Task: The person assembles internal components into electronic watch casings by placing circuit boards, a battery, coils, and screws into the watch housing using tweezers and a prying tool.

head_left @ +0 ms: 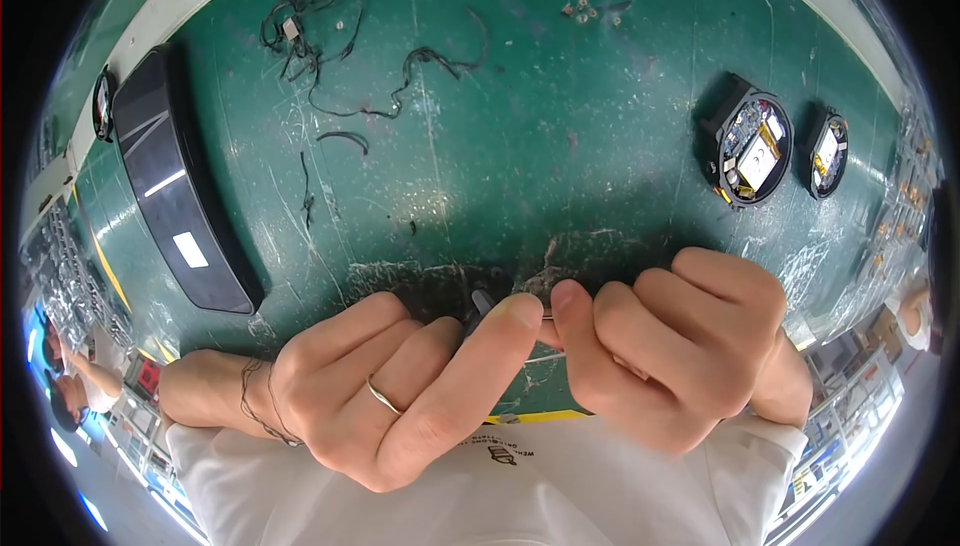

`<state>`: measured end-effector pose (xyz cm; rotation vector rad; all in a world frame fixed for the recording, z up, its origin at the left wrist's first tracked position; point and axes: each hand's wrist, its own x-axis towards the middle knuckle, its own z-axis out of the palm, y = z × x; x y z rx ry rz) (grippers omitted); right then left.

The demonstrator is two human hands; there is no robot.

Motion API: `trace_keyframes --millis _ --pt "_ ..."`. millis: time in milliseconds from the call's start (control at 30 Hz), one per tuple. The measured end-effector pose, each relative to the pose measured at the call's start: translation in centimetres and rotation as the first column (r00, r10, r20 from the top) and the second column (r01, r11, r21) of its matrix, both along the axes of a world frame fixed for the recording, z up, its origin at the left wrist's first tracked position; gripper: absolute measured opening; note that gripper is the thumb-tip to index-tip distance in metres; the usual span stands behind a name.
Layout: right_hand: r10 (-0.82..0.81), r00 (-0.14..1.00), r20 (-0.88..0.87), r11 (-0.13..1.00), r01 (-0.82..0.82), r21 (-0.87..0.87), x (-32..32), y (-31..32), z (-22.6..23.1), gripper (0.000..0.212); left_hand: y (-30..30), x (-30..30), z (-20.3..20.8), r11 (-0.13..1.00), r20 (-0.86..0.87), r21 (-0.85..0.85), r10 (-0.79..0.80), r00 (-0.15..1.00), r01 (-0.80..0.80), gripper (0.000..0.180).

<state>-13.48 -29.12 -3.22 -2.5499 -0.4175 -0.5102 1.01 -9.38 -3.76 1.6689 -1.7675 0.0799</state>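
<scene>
My left hand [390,386] and my right hand [680,346] meet close together over the near edge of the green table. The left fingers are curled, with a small dark part with a grey tip [483,303] poking out beside the index finger. My right thumb and curled fingers are pinched together, nearly touching the left fingertip. A thin light strip shows in the narrow gap between the hands, but the fingers cover most of it. What the right hand grips is hidden.
At right lie two round black casings with exposed circuit boards, a larger one [757,151] and a smaller one [828,154]. A long glossy black panel [180,186] lies at left, beside another round piece [103,104]. Tangled black wires [400,96] and small metal bits [582,13] lie farther back.
</scene>
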Motion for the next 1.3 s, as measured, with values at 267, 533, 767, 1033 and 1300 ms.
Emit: trace_keyframes --millis 267,533,767,1033,1300 --pt "-0.018 1.000 0.020 1.000 0.018 0.017 0.04 0.22 -0.24 0.018 0.02 0.00 0.04 1.000 -0.007 0.014 -0.010 1.000 0.010 0.037" --pt "-0.032 0.999 0.015 0.999 0.032 0.010 0.07 0.16 -0.26 0.018 -0.17 0.01 -0.01 1.000 -0.026 0.003 0.002 1.000 -0.002 0.037" --pt "-0.027 1.000 -0.001 0.998 0.027 0.058 0.21 0.35 -0.10 0.018 -0.08 0.00 -0.01 1.000 -0.029 0.000 0.003 1.000 -0.003 0.036" --pt "-0.041 0.999 0.017 0.999 0.041 0.025 0.10 0.23 -0.36 0.015 -0.01 -0.07 0.00 1.000 -0.020 0.012 0.004 1.000 -0.004 0.036" --pt "-0.046 0.999 0.001 0.997 0.046 0.068 0.18 0.44 -0.13 0.014 -0.04 0.36 -0.10 1.000 -0.010 0.001 -0.026 1.000 0.026 0.037"
